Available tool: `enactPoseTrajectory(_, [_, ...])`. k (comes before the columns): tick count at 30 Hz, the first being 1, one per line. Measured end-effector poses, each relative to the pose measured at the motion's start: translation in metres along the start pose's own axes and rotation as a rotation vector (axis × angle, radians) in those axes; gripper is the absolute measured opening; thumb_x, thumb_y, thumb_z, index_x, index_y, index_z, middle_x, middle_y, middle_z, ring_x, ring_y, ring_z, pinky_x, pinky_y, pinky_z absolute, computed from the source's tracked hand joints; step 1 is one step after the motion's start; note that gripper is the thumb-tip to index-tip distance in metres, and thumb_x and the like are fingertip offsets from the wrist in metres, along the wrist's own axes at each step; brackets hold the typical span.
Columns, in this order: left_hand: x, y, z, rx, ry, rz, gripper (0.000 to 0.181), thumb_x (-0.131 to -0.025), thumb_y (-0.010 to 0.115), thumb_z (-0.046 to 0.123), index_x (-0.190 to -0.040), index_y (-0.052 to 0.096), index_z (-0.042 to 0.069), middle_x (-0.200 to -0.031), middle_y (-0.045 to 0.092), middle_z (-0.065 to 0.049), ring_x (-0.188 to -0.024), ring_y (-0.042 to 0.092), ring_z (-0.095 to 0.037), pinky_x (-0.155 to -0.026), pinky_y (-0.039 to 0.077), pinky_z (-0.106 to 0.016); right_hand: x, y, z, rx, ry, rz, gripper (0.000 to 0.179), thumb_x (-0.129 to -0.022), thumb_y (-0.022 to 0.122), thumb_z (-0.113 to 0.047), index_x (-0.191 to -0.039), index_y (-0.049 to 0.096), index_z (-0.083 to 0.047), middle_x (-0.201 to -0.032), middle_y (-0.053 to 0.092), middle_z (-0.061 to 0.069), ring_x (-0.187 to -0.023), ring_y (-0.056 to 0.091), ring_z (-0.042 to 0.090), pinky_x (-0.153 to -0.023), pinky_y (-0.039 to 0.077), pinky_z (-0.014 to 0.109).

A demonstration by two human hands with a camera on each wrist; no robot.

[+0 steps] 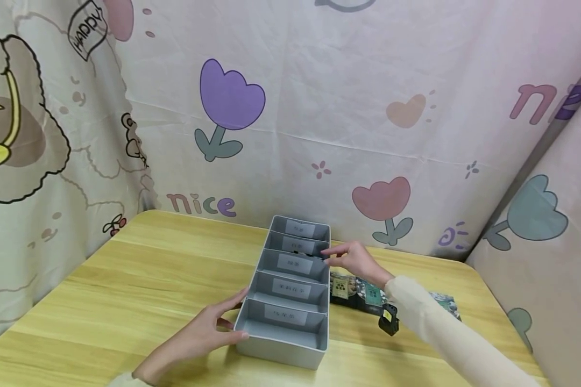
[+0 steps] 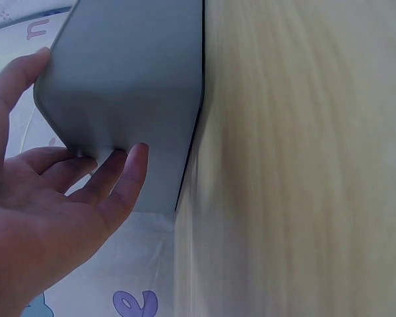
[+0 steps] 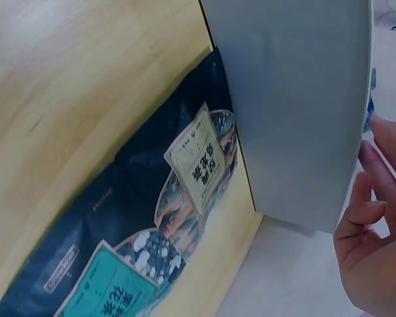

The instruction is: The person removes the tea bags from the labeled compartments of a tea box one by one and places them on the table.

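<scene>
A long grey divided box point(image 1: 281, 346) with labels in its several compartments stands lengthwise on the table. My left hand point(image 1: 205, 328) rests at its near left corner, thumb at the rim and fingertips on the side wall; the left wrist view shows those spread fingers point(image 2: 135, 172) against the grey wall. At the box's right rim, thumb and forefinger of my right hand point(image 1: 355, 262) pinch the end of a dark packet point(image 1: 314, 256) that lies across the second compartment from the back. Past the rim in the right wrist view, a bluish bit of the packet point(image 3: 370, 112) shows at the fingertips.
Dark printed pouches point(image 1: 363, 307) with cream and green labels lie flat against the box's right side. Another pouch point(image 1: 446, 305) shows beyond my right sleeve point(image 1: 431, 322). A small black device point(image 1: 389, 321) is below that sleeve. A patterned curtain point(image 1: 290, 107) hangs behind the table.
</scene>
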State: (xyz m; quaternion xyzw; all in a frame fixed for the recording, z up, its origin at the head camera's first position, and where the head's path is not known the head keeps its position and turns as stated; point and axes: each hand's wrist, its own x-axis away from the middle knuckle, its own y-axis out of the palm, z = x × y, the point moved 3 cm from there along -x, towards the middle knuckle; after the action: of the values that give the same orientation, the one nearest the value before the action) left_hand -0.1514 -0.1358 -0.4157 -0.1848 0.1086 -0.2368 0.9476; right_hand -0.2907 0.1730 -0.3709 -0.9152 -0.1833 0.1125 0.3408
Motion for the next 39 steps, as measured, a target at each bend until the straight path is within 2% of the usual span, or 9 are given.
enactPoseTrajectory(6, [0.0000,0.0004,-0.0007,0.005,0.019,-0.004,0.077,-0.082,0.067,0.025,-0.144,0.023,0.012,-0.144,0.020,-0.022,-0.091,0.056,-0.024,-0.078,0.048,-0.027,-0.0026,0.0051,0.0001,-0.015,0.010,0.019,0.025,-0.079,0.071,-0.020,-0.102,0.071,-0.010,-0.098,0.065,0.002,-0.071,0.050,0.019,-0.056,0.042,0.031])
enactPoseTrajectory(12, [0.0001,0.0004,-0.0011,-0.008,0.034,0.005,0.077,-0.082,0.067,0.026,-0.144,0.024,0.011,-0.144,0.020,-0.022,-0.097,0.054,-0.029,-0.078,0.048,-0.028,-0.0043,0.0073,-0.0021,0.018,-0.024,0.005,0.016,-0.083,0.067,-0.018,-0.096,0.073,-0.012,-0.095,0.066,0.000,-0.076,0.054,0.018,-0.061,0.044,0.031])
enactPoseTrajectory(21, [0.0006,0.0011,-0.0012,-0.006,0.025,0.014,0.077,-0.082,0.068,0.026,-0.144,0.024,0.009,-0.144,0.022,-0.022,-0.103,0.050,-0.034,-0.077,0.048,-0.028,-0.0058,0.0090,-0.0046,0.053,-0.071,-0.003,0.012,-0.088,0.059,-0.010,-0.092,0.070,-0.009,-0.086,0.064,0.000,-0.078,0.056,0.020,-0.065,0.046,0.032])
enactPoseTrajectory(26, [0.0008,0.0015,-0.0009,0.002,0.024,0.013,0.077,-0.082,0.068,0.025,-0.144,0.025,0.010,-0.144,0.022,-0.022,-0.099,0.052,-0.033,-0.076,0.048,-0.027,-0.0062,0.0101,-0.0040,0.069,-0.096,0.036,0.011,-0.089,0.057,-0.010,-0.091,0.068,-0.007,-0.083,0.063,0.000,-0.075,0.054,0.020,-0.062,0.045,0.031])
enactPoseTrajectory(31, [0.0004,0.0010,-0.0004,-0.003,0.029,0.013,0.076,-0.082,0.067,0.025,-0.143,0.025,0.009,-0.144,0.022,-0.021,-0.104,0.049,-0.035,-0.077,0.048,-0.027,-0.0057,0.0097,-0.0044,0.088,-0.089,0.084,0.011,-0.090,0.058,-0.013,-0.092,0.067,-0.008,-0.084,0.063,-0.002,-0.074,0.053,0.015,-0.063,0.045,0.031])
enactPoseTrajectory(38, [-0.0003,0.0003,0.0008,-0.024,0.031,0.000,0.076,-0.083,0.066,0.026,-0.144,0.023,0.008,-0.145,0.019,-0.021,-0.090,0.057,-0.021,-0.079,0.047,-0.028,-0.0048,0.0072,-0.0059,0.085,-0.108,0.139,0.011,-0.090,0.057,-0.015,-0.092,0.067,-0.009,-0.087,0.063,-0.001,-0.075,0.052,0.017,-0.065,0.044,0.031])
enactPoseTrajectory(39, [-0.0006,0.0002,0.0008,-0.026,0.031,0.001,0.076,-0.083,0.066,0.027,-0.144,0.023,0.008,-0.145,0.020,-0.021,-0.092,0.056,-0.021,-0.079,0.047,-0.028,-0.0048,0.0066,-0.0061,0.081,-0.106,0.147,0.012,-0.090,0.057,-0.016,-0.093,0.067,-0.009,-0.088,0.063,-0.001,-0.076,0.053,0.016,-0.065,0.044,0.032])
